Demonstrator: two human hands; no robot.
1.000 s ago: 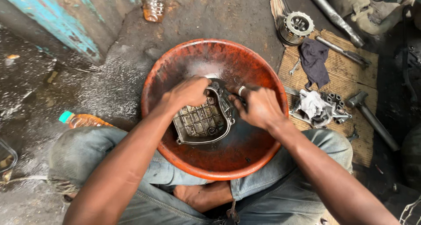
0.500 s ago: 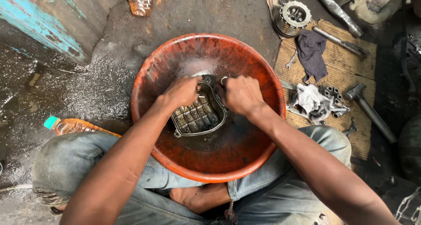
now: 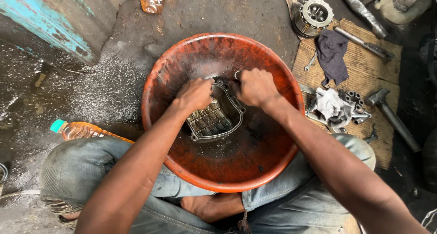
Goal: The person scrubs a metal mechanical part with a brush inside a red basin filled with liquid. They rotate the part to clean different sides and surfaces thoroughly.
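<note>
Grips (image 3: 195, 95) (image 3: 255, 87) on ribbed metal cover (image 3: 214, 120)

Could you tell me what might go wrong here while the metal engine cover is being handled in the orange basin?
The basin sits between the knees with its near rim over the jeans, so a hard push could tip it. The ribbed engine cover looks oily, and the left hand or right hand might lose its grip. The ring on the right hand could catch on the cover's edge.
</note>
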